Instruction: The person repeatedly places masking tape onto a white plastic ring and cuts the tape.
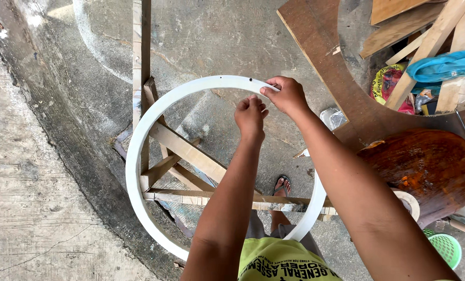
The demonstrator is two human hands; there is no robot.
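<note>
Concrete floor (50,156), rough, with a dark curved band running down the left side. On it, at right, a brown plywood sheet (341,88) with a round cutout, and a stack of loose planks (430,36) with a blue cloth (446,65) draped over them. A round dark wooden disc (425,166) sits lower right, and a green plastic basket (446,247) just below it.

Centre: white ring (139,135), large thin hoop, lying flat on top of a wooden frame (191,156) of crossed slats; the frame rests on the floor. The ring's near edge is hidden behind the person's arms and yellow-green shirt (279,263). One sandalled foot (281,186) shows through the hoop.

Right hand (287,94): grip clamped on the ring's far rim, thumb and fingers pinching the band next to a small dark hole.

Left hand (250,114): fingers curled shut just inside the rim, right beside the right hand. Looks to be touching the ring's inner edge; can't tell whether it holds anything.
</note>
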